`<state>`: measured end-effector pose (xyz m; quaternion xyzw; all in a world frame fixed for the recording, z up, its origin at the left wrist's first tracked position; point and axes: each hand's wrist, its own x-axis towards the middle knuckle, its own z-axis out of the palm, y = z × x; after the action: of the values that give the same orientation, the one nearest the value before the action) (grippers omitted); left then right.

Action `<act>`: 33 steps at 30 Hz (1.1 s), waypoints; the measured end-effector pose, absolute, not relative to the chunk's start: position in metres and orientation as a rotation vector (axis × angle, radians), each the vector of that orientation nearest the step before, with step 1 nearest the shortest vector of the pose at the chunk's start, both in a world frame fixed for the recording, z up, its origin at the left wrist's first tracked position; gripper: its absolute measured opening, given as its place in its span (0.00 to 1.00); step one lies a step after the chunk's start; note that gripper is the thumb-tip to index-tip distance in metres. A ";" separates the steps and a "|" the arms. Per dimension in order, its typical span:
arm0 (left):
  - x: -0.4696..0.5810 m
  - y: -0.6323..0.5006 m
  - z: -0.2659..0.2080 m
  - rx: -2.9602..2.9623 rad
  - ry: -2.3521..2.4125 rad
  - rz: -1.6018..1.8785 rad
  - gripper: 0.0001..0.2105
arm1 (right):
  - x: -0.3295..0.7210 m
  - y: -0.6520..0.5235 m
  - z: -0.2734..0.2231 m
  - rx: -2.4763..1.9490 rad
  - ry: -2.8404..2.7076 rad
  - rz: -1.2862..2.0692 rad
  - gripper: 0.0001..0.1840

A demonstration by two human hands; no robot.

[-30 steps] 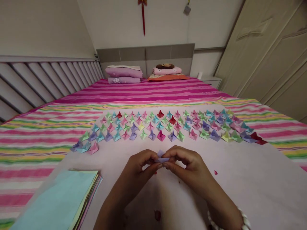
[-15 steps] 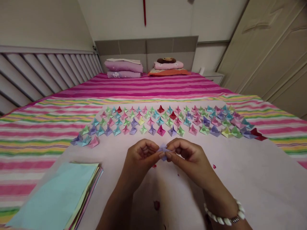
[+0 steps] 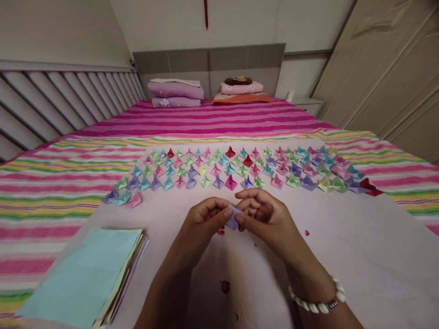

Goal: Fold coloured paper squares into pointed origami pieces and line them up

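Observation:
Between my hands is a small lavender origami paper (image 3: 233,217), folded into a diamond-like shape. My left hand (image 3: 209,219) pinches its left side, thumb in front and fingers behind. On the right side, my right hand (image 3: 262,214) has its thumb on the paper, while its index finger is lifted off and the other fingers curl behind. A white beaded bracelet (image 3: 318,306) circles my right wrist. Beyond my hands, rows of small folded paper boats (image 3: 231,182) in many colours stand on a pale sheet (image 3: 164,214).
At the lower left lies a stack of coloured paper (image 3: 85,269), light blue on top. Small red bits (image 3: 225,287) are scattered on the sheet. Under everything is a striped bedspread (image 3: 34,201). Folded bedding (image 3: 176,91) sits by the headboard, and a railing (image 3: 68,100) runs along the left.
The lavender paper has turned from a pointed, spread shape to a flatter diamond facing me. My right index finger has lifted away from it. The view has shifted slightly.

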<state>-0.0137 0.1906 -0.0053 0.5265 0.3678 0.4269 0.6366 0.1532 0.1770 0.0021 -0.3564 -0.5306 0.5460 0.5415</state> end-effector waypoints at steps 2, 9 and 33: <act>-0.011 0.190 -0.006 1.167 0.866 1.014 0.10 | 0.153 0.178 0.001 -0.878 -1.251 1.328 0.19; -0.005 0.189 0.000 1.101 0.818 1.116 0.07 | 0.147 0.178 -0.004 -0.936 -1.366 1.440 0.17; 0.002 0.185 -0.001 1.111 0.961 1.308 0.11 | 0.143 0.177 -0.005 -0.915 -1.385 1.401 0.17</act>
<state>0.0020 0.1854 -0.0005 0.4700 0.4069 0.5535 0.5542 0.1432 0.1765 -0.0046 -0.3727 -0.5641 0.5707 0.4661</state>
